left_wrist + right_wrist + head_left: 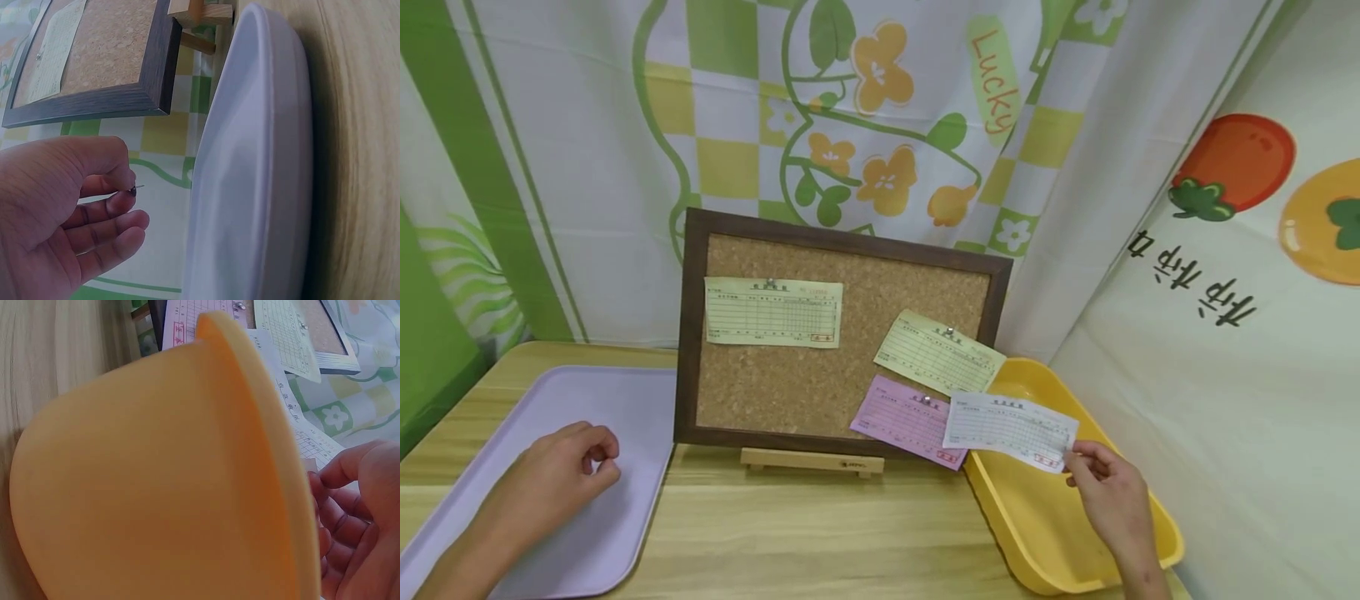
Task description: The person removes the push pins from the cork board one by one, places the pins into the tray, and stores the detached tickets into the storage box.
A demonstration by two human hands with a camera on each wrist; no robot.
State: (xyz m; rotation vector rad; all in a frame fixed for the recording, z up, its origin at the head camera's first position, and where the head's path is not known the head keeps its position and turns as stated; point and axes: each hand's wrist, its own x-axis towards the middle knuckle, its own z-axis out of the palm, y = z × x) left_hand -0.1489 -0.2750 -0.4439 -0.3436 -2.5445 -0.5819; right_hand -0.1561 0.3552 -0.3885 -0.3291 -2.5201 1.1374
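White slip: above table, curtain behind board, yellow tray right of board, lilac tray left. In right hand, at board's lower right, corner pinched between thumb and fingertips. In left hand, left of board, pin pinched, other fingers loosely curled.

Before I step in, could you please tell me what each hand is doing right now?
Left hand: closed, pinching a small pin.
Right hand: closed, pinching the white slip by its edge.
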